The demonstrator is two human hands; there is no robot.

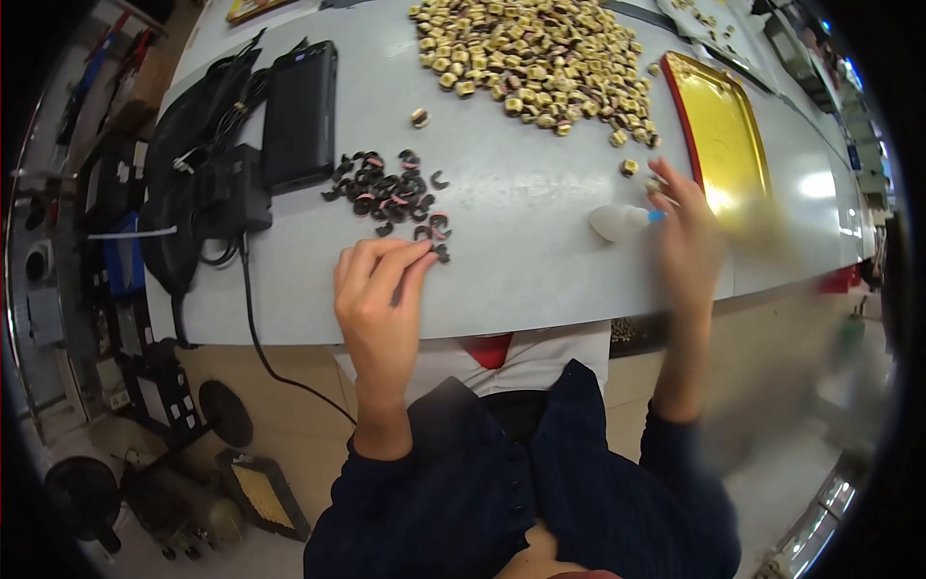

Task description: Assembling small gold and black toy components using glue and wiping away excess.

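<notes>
Left hand (376,294) pinches a black curved piece (441,253) at its fingertips; blurred right hand (687,232) grips a white bottle (617,222).

Person, seen from above. Garment: dark navy long-sleeved top, soft fabric with loose folds, open down the front. Beneath it: white layer with a small red patch at the upper middle, near the table edge. Sleeves: both end at the wrist, cuffs plain and slightly gathered. Left hand (378,301): bare, no glove, ring or watch visible. Right hand (687,232): bare, blurred; details not discernible.
</notes>
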